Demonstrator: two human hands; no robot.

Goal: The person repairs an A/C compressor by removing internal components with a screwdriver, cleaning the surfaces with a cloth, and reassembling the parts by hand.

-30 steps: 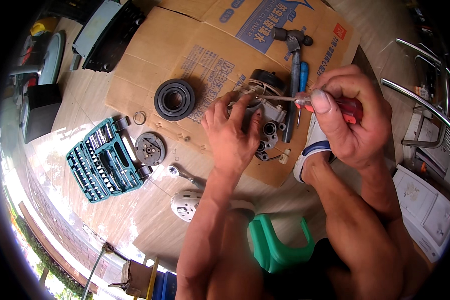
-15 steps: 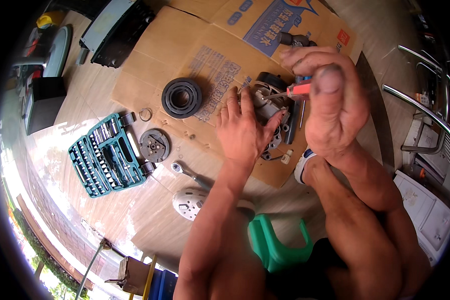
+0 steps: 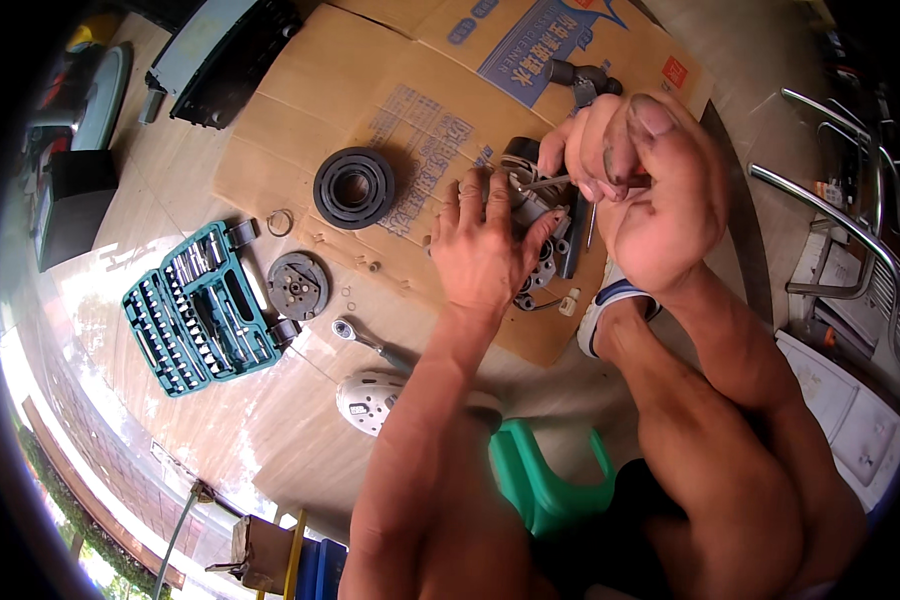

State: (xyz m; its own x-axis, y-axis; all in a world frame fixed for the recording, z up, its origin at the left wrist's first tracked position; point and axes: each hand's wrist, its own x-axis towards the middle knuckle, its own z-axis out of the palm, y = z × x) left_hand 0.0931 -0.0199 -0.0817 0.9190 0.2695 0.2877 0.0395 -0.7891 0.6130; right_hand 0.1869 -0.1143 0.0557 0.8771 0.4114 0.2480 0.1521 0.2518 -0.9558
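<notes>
Right hand (image 3: 662, 190) nearer metal casting (image 3: 534, 207)

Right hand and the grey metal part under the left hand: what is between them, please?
In the head view, a thin metal shaft runs from the right hand toward the grey metal part; whether its tip touches, I cannot tell.

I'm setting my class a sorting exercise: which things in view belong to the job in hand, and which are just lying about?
Likely belong:
- metal part, under the left grip
- screwdriver, in the right grip
- cardboard, beneath the part
- perhaps ratchet, socket set, hammer

Seemingly just lying about:
- white unit
- chrome frame
- box
</notes>
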